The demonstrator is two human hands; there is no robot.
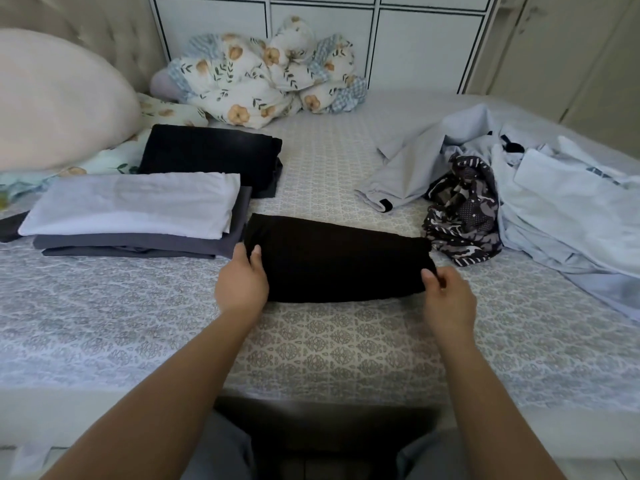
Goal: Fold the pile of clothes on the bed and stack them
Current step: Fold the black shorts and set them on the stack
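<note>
A folded black garment lies on the bed in front of me. My left hand pinches its left end, thumb on top. My right hand pinches its right near corner. To the left is a stack with a white folded piece on top of grey folded pieces. Behind that stack sits a folded black piece. On the right lies the unfolded pile: a light grey garment, a black-and-white patterned garment and pale blue and white clothes.
A crumpled floral blanket lies at the back of the bed against white cabinet doors. A large pink pillow fills the far left. The bed's near edge runs just in front of my legs.
</note>
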